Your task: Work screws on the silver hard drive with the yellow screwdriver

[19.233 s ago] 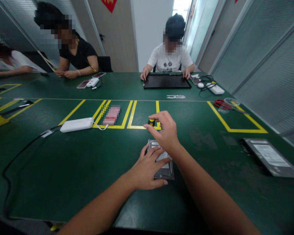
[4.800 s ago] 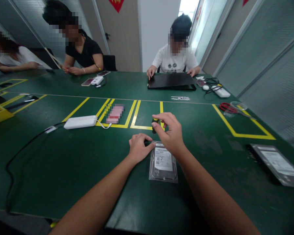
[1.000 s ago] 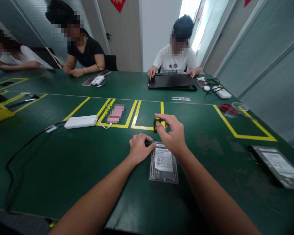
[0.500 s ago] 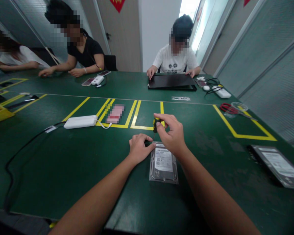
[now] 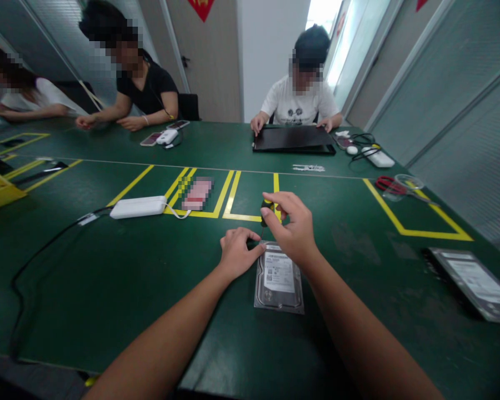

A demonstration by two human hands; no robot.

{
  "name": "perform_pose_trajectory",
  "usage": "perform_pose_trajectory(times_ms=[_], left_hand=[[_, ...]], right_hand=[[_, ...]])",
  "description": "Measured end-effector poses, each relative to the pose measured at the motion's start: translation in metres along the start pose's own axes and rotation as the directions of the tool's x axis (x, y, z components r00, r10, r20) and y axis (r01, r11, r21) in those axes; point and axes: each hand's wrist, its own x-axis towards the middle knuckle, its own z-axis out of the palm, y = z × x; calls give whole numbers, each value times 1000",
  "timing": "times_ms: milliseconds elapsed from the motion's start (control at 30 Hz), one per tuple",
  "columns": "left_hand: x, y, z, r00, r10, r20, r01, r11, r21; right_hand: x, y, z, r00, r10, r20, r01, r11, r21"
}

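A silver hard drive with a white label lies flat on the green table in front of me. My left hand is closed at its far left corner, the thumb on the drive's edge and the index finger curled close to the screwdriver's tip. A small black and yellow screwdriver stands nearly upright over that same corner. Its handle is pinched between the thumb and fingers of my right hand. The exact spot where the tip meets the drive is hidden by my left fingers.
A second hard drive lies at the right. Red scissors and a clear round plastic piece are beyond it. A white power bank is cabled to a pink phone. Across the table a person handles a black panel.
My right fingers and the screwdriver handle have turned slightly; the drive and my left hand keep their places. The hand of the co-worker in black has shifted a little to the right.
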Motion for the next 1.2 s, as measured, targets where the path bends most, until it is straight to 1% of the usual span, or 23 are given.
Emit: perform_pose_trajectory(times_ms=[100, 267, 467, 733, 900, 1067, 1200], left_hand=[[0, 0, 0, 1000, 2, -1, -2, 1000, -1], [0, 0, 0, 1000, -2, 2, 2, 1000, -1], [0, 1, -1, 1000, -8, 8, 8, 1000, 1], [1, 1, -1, 1000, -15, 15, 15, 1000, 0], [0, 1, 0, 1000, -10, 9, 10, 1000, 2], [1, 1, 0, 1000, -10, 8, 10, 1000, 8], [1, 0, 0, 1000, -11, 6, 11, 1000, 7]], right_hand=[[0, 0, 0, 1000, -16, -14, 16, 1000, -2], [0, 0, -1, 1000, 25, 1, -25, 1000, -3], [0, 0, 0, 1000, -25, 0, 25, 999, 31], [0, 0, -1, 1000, 23, -5, -23, 1000, -3], [0, 0, -2, 1000, 10, -26, -10, 1000, 17], [2, -1, -3, 999, 35, -37, -35, 999, -16], [1, -3, -3, 999, 26, -39, -26, 1000, -7]])
